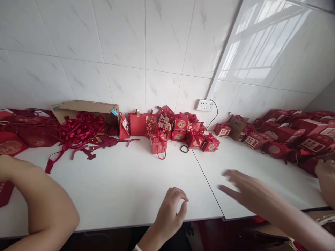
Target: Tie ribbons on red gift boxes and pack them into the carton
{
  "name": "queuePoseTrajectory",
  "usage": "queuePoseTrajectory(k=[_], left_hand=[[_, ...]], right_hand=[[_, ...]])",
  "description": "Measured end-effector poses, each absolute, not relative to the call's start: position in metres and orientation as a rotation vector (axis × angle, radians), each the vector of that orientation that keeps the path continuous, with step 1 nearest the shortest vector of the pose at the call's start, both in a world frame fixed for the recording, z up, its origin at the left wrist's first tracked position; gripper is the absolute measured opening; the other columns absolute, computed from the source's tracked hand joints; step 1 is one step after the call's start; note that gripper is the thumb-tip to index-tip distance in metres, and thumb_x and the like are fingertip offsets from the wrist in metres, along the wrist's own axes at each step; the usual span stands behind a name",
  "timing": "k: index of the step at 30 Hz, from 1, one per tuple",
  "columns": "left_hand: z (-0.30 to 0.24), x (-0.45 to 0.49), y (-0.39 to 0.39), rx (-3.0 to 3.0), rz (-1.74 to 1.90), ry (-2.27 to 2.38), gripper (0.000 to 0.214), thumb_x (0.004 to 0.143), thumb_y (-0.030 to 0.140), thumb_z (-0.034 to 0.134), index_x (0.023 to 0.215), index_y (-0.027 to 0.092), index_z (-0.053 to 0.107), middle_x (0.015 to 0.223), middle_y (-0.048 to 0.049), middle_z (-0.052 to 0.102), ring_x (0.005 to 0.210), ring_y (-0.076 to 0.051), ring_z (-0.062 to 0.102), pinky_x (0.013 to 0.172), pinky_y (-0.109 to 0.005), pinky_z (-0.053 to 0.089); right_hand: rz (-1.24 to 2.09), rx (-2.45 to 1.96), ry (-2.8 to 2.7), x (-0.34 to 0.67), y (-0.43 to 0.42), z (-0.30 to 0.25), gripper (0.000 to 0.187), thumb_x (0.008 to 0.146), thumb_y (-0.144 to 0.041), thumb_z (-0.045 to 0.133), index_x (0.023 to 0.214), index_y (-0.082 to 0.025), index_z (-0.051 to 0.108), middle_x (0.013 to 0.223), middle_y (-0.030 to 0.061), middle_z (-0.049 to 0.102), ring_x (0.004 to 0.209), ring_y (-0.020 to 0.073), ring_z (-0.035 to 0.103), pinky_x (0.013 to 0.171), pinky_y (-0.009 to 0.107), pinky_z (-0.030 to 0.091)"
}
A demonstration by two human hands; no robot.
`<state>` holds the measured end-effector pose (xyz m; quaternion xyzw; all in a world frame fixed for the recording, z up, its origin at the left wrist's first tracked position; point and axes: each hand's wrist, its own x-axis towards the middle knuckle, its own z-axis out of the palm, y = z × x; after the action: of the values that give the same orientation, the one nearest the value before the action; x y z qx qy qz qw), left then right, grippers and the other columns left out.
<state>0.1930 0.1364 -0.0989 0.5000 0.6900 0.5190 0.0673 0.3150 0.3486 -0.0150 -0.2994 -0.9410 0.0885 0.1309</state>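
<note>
My left hand (170,212) hovers over the front edge of the white table (125,181), its fingers curled and the thumb apart from them, with nothing between. To the right, my right hand (240,188) is stretched out above the table, slightly blurred, fingers and thumb apart and holding nothing. Farther back, a small red gift box (158,143) with a ribbon bow and a hanging loop stands nearest the hands. Behind it several red boxes and bags (180,122) are grouped against the wall. A black ring (184,149) lies beside them.
Red ribbons (81,129) spill from a cardboard box (86,105) at the back left. Piles of red boxes (311,127) fill the right side. Another person's arm (49,198) bends over the left end; another hand (326,174) touches boxes at right. A power strip (204,105) is on the wall.
</note>
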Motion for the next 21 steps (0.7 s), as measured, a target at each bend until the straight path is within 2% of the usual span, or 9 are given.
queuePoseTrajectory(k=[1, 2, 3, 5, 7, 10, 13, 17, 21], left_hand=[[-0.104, 0.185, 0.133, 1.461, 1.599, 2.121, 0.013, 0.087, 0.019, 0.043, 0.086, 0.019, 0.055, 0.090, -0.0060, 0.061, 0.088, -0.018, 0.059, 0.076, -0.035, 0.054], [-0.109, 0.178, 0.129, 1.446, 1.591, 2.163, 0.013, 0.086, 0.017, 0.043, 0.084, 0.019, 0.055, 0.087, -0.0056, 0.061, 0.085, -0.019, 0.059, 0.072, -0.035, 0.054], [-0.116, 0.175, 0.126, 1.433, 1.574, 2.210, 0.014, 0.084, 0.015, 0.042, 0.082, 0.019, 0.055, 0.084, -0.0053, 0.060, 0.082, -0.019, 0.059, 0.070, -0.035, 0.053], [-0.127, 0.173, 0.120, 1.418, 1.542, 2.279, 0.016, 0.080, 0.009, 0.042, 0.079, 0.019, 0.054, 0.080, -0.0047, 0.060, 0.078, -0.019, 0.058, 0.068, -0.035, 0.053], [-0.135, 0.175, 0.118, 1.456, 1.504, 2.283, 0.018, 0.075, 0.005, 0.043, 0.078, 0.019, 0.054, 0.080, -0.0039, 0.060, 0.079, -0.019, 0.058, 0.070, -0.034, 0.053], [-0.136, 0.178, 0.115, 1.512, 1.521, 2.209, 0.020, 0.073, 0.004, 0.046, 0.079, 0.021, 0.055, 0.080, -0.0035, 0.061, 0.080, -0.020, 0.058, 0.072, -0.035, 0.053], [-0.133, 0.174, 0.103, 1.433, 1.666, 2.163, 0.018, 0.080, 0.010, 0.044, 0.089, 0.022, 0.054, 0.089, -0.0059, 0.061, 0.086, -0.021, 0.059, 0.078, -0.037, 0.052], [-0.136, 0.163, 0.079, 1.193, 1.899, 2.262, 0.020, 0.089, 0.020, 0.041, 0.108, 0.022, 0.047, 0.101, -0.0085, 0.056, 0.092, -0.021, 0.057, 0.081, -0.038, 0.050], [-0.139, 0.163, 0.071, 1.068, 2.061, 2.204, 0.030, 0.090, 0.030, 0.044, 0.118, 0.021, 0.042, 0.114, -0.0109, 0.051, 0.106, -0.023, 0.053, 0.087, -0.039, 0.047]], right_hand=[[0.280, -0.740, -2.829, 0.283, 0.337, -0.010, 0.029, 0.076, -0.048, 0.068, 0.102, -0.034, 0.065, 0.108, 0.0079, 0.065, 0.096, 0.0264, 0.064, 0.086, 0.043, 0.050], [0.303, -0.616, -2.945, 0.246, 0.325, -0.007, 0.041, 0.078, -0.047, 0.065, 0.113, -0.027, 0.060, 0.112, 0.0103, 0.063, 0.098, 0.0284, 0.064, 0.088, 0.045, 0.049], [0.316, -0.545, -2.989, 0.206, 0.312, -0.008, 0.054, 0.078, -0.047, 0.064, 0.123, -0.020, 0.054, 0.118, 0.0140, 0.059, 0.104, 0.0308, 0.062, 0.089, 0.045, 0.048], [0.301, -0.516, -2.953, 0.129, 0.290, -0.015, 0.071, 0.081, -0.052, 0.056, 0.136, -0.012, 0.038, 0.132, 0.0200, 0.046, 0.114, 0.0343, 0.055, 0.090, 0.046, 0.047], [0.398, -0.599, -2.768, 0.068, 0.275, -0.028, 0.072, 0.082, -0.053, 0.051, 0.137, -0.010, 0.033, 0.129, 0.0223, 0.046, 0.112, 0.0360, 0.056, 0.089, 0.050, 0.046], [0.516, -0.696, -2.543, 0.028, 0.268, -0.042, 0.069, 0.081, -0.051, 0.050, 0.133, -0.009, 0.036, 0.115, 0.0230, 0.052, 0.107, 0.0390, 0.056, 0.086, 0.056, 0.043], [0.538, -0.693, -2.410, 0.058, 0.268, -0.046, 0.070, 0.078, -0.049, 0.054, 0.131, -0.006, 0.038, 0.106, 0.0217, 0.053, 0.105, 0.0393, 0.055, 0.084, 0.055, 0.045], [0.393, -0.625, -2.312, 0.163, 0.243, -0.051, 0.086, 0.070, -0.052, 0.064, 0.136, -0.006, 0.032, 0.110, 0.0214, 0.051, 0.106, 0.0362, 0.052, 0.083, 0.050, 0.049], [0.167, -0.710, -2.331, 0.247, 0.189, -0.072, 0.083, 0.076, -0.058, 0.059, 0.136, -0.007, 0.033, 0.111, 0.0234, 0.051, 0.099, 0.0363, 0.056, 0.074, 0.051, 0.053]])
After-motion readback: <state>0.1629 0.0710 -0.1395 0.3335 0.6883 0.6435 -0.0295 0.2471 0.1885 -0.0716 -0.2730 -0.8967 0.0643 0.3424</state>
